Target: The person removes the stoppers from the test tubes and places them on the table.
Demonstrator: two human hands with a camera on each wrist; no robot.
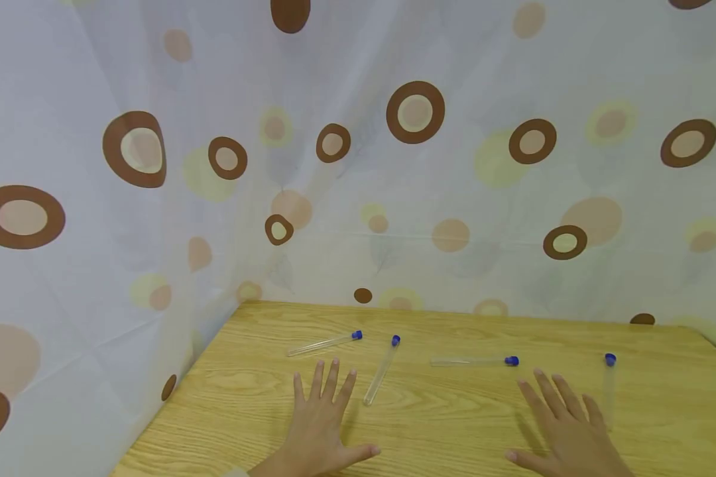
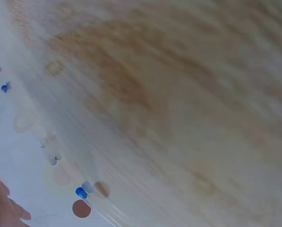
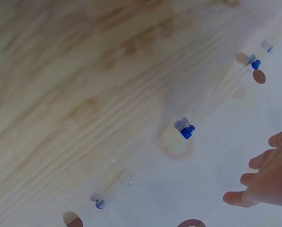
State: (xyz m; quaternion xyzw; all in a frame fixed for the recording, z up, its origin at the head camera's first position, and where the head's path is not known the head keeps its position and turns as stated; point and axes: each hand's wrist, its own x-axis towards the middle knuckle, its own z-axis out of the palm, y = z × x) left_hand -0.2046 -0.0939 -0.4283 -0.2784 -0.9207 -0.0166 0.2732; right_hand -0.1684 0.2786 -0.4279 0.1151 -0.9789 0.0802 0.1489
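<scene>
Several clear test tubes with blue caps lie on the wooden table. My left hand (image 1: 322, 427), fingers spread, is low over the table, nearest the slanted test tube (image 1: 380, 376); another test tube (image 1: 322, 345) lies beyond its fingertips. On the right, my right hand (image 1: 575, 437) is also spread, its fingers straight. Beside it a test tube (image 1: 610, 391) points away from me, partly behind the hand. A sideways test tube (image 1: 471, 362) lies between the hands, farther back. Each wrist view catches part of its hand, with blue caps (image 3: 187, 132) close by. Both hands hold nothing.
The wood-grain table (image 1: 429, 411) runs back to a pale curtain (image 1: 358, 199) printed with brown rings and spots. The curtain also closes off the left side along the table's edge.
</scene>
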